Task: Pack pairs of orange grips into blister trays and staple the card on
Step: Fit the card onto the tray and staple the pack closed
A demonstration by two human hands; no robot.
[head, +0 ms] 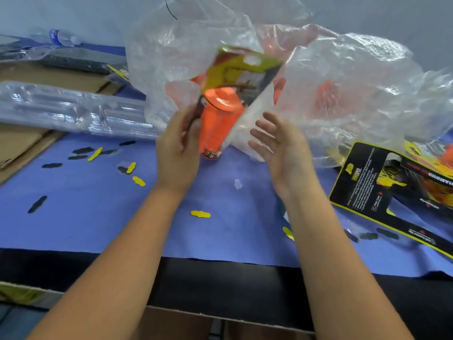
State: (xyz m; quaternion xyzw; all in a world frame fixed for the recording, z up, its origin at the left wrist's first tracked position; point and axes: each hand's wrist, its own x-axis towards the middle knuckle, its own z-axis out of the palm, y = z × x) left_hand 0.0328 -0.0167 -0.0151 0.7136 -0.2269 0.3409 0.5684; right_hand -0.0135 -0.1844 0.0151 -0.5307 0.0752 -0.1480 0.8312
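Orange ribbed grips [218, 123] (carded, blurred) held by left hand [177, 153].

This looks like a hand-packing bench in a small factory or packing workshop, not a home. A blue cloth [98, 217] covers the table, littered with small yellow and black punch-outs [200, 213]; a stack of clear blister trays [61, 109] lies at the far left on flattened cardboard [22, 141], printed cards [392, 192] sit at the right, and big clear bags [343, 82] at the far side hold what seem to be orange grips [326, 94], blurred through the plastic. A water bottle [61, 38] lies at the far left against a plain grey wall [73, 13].
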